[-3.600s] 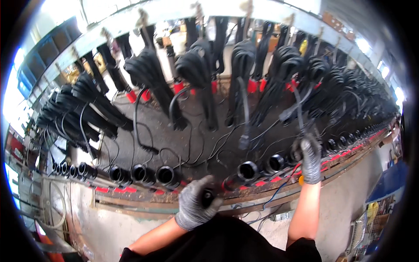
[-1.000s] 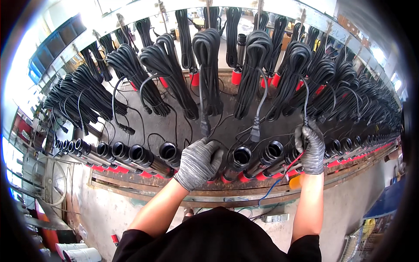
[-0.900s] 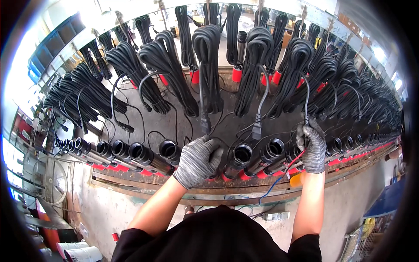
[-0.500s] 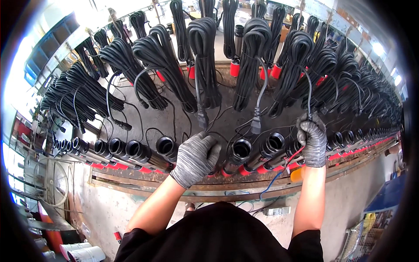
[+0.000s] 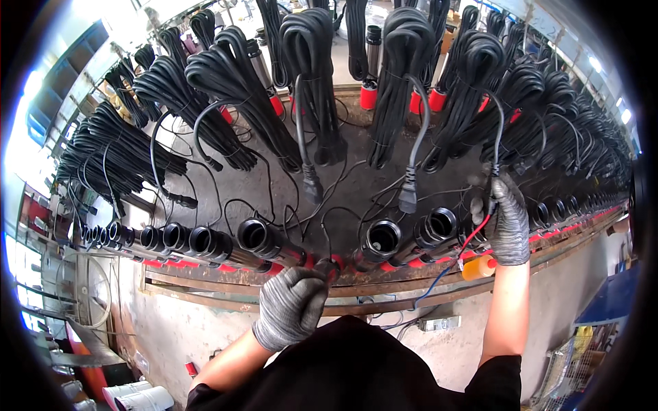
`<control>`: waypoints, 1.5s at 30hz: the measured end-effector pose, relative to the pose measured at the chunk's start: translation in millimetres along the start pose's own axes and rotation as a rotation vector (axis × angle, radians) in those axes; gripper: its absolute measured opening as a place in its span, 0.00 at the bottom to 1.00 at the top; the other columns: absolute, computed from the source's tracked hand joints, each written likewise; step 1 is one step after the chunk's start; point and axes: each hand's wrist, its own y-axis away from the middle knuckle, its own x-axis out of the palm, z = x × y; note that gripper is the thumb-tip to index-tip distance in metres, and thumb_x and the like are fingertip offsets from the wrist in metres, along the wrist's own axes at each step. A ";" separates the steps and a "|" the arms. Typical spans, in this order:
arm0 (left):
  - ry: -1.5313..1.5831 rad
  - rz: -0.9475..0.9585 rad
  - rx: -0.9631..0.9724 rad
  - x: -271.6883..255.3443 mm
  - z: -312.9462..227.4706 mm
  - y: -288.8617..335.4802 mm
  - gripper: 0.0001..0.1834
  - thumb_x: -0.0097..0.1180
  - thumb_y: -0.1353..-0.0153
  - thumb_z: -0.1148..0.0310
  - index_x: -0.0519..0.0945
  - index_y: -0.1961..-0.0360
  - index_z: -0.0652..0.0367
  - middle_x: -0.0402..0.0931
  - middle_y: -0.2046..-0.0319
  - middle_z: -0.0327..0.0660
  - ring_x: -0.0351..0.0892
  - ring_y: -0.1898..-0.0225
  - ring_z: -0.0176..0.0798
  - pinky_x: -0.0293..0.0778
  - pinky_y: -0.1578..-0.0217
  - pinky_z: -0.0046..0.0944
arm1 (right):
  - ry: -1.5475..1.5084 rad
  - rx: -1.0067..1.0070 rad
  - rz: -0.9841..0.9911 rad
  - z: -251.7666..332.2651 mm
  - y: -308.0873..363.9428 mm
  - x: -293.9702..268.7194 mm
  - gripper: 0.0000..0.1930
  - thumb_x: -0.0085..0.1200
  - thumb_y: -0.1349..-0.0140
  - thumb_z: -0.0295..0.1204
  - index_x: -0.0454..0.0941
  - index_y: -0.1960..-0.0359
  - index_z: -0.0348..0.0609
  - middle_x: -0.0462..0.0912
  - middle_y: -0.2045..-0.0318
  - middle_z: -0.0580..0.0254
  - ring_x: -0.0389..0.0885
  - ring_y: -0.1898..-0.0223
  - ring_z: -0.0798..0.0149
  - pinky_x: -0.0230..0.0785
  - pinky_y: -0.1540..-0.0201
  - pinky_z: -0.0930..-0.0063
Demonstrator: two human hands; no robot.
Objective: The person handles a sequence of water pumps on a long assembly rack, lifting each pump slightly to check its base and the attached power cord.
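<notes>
My left hand [image 5: 291, 308], in a grey knit glove, is closed at the bench's front edge. It grips a dark cylinder [image 5: 330, 269] whose far end points away from me; the glove hides most of it. A thin black cable runs up from there. My right hand [image 5: 506, 222], gloved alike, is closed around a black cable plug [image 5: 495, 179] hanging on a grey cord. A red lead [image 5: 478, 231] passes from this hand down to a blue wire [image 5: 432, 279]. Two more plugs, a left one [image 5: 312, 186] and a right one [image 5: 408, 192], hang between my hands.
Black tubular pumps [image 5: 382, 238] with red bases line the bench's near side. Coiled black cable bundles [image 5: 312, 82] hang across the far side. Loose thin cables cross the dark bench top [image 5: 274, 185]. An orange object [image 5: 478, 268] sits below my right hand.
My left hand has moved down toward me and left, now with the dark cylinder at its fingers. My right hand has shifted slightly right, still on the plug. The view has shifted slightly.
</notes>
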 end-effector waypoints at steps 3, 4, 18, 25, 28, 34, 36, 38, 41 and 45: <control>0.000 0.012 0.010 0.8 1.9 10.6 0.08 0.64 0.43 0.74 0.82 0.62 0.58 0.83 0.62 0.45 0.84 0.65 0.53 0.79 0.65 0.47 | 0.048 0.003 0.030 1.2 -2.6 -1.9 0.24 0.65 0.33 0.43 0.77 0.43 0.39 0.88 0.60 0.55 0.84 0.74 0.69 0.76 0.73 0.78; -0.001 0.017 0.016 0.5 1.8 10.9 0.08 0.64 0.43 0.74 0.82 0.62 0.58 0.83 0.62 0.45 0.84 0.65 0.53 0.79 0.65 0.47 | 0.064 0.012 0.030 0.8 -2.6 -3.0 0.24 0.65 0.33 0.42 0.77 0.44 0.39 0.87 0.62 0.56 0.84 0.74 0.69 0.76 0.73 0.78; 0.046 -0.008 0.043 -2.2 2.4 8.1 0.10 0.66 0.45 0.73 0.81 0.62 0.56 0.84 0.61 0.43 0.85 0.62 0.51 0.80 0.64 0.47 | -0.021 -0.101 -0.021 -22.5 -14.2 -38.9 0.20 0.62 0.31 0.40 0.82 0.47 0.35 0.87 0.54 0.49 0.74 0.75 0.70 0.60 0.80 0.82; 0.165 -0.092 -0.011 -0.5 6.4 14.8 0.34 0.73 0.49 0.66 0.77 0.39 0.60 0.82 0.58 0.48 0.84 0.61 0.53 0.81 0.61 0.50 | 0.016 -0.085 -0.052 -22.3 -13.7 -36.6 0.19 0.61 0.30 0.40 0.82 0.48 0.37 0.87 0.58 0.56 0.69 0.78 0.75 0.55 0.82 0.84; 0.211 -0.108 -0.028 5.1 13.2 21.2 0.40 0.75 0.51 0.64 0.75 0.35 0.59 0.82 0.61 0.47 0.83 0.64 0.52 0.80 0.63 0.49 | 0.039 -0.102 -0.032 -21.6 -13.5 -34.9 0.18 0.60 0.29 0.40 0.82 0.48 0.37 0.85 0.62 0.58 0.68 0.79 0.75 0.53 0.83 0.85; 0.241 -0.172 0.013 10.0 17.2 20.6 0.41 0.76 0.51 0.62 0.74 0.34 0.58 0.81 0.66 0.45 0.82 0.68 0.51 0.78 0.67 0.48 | 0.061 -0.073 -0.048 -19.5 -12.5 -28.5 0.18 0.60 0.28 0.41 0.79 0.48 0.39 0.80 0.68 0.62 0.67 0.81 0.77 0.51 0.84 0.85; 0.240 -0.175 0.018 10.3 17.6 20.6 0.41 0.76 0.50 0.62 0.74 0.34 0.58 0.81 0.67 0.45 0.82 0.68 0.51 0.78 0.67 0.48 | 0.079 -0.074 -0.063 -20.4 -12.8 -29.6 0.19 0.60 0.28 0.42 0.78 0.48 0.39 0.79 0.68 0.63 0.66 0.83 0.77 0.51 0.85 0.85; 0.225 -0.175 0.016 9.7 17.5 20.2 0.41 0.76 0.50 0.62 0.74 0.34 0.57 0.81 0.67 0.45 0.82 0.68 0.50 0.78 0.67 0.48 | 0.098 -0.079 -0.076 -21.4 -14.4 -32.6 0.20 0.60 0.28 0.43 0.78 0.48 0.39 0.80 0.69 0.64 0.65 0.84 0.77 0.51 0.85 0.85; 0.245 -0.184 0.015 11.0 19.0 20.2 0.41 0.76 0.51 0.62 0.74 0.34 0.57 0.81 0.67 0.44 0.82 0.68 0.51 0.78 0.68 0.49 | 0.108 -0.100 -0.099 -18.2 -10.2 -17.3 0.19 0.60 0.29 0.44 0.79 0.50 0.40 0.77 0.74 0.67 0.65 0.86 0.77 0.52 0.87 0.86; 0.236 -0.176 0.024 8.9 18.6 17.8 0.41 0.76 0.51 0.63 0.74 0.34 0.58 0.81 0.67 0.44 0.82 0.69 0.51 0.77 0.68 0.49 | 0.053 -0.089 -0.111 -14.3 -9.1 -7.5 0.22 0.61 0.29 0.47 0.79 0.49 0.39 0.77 0.75 0.66 0.63 0.87 0.76 0.51 0.88 0.85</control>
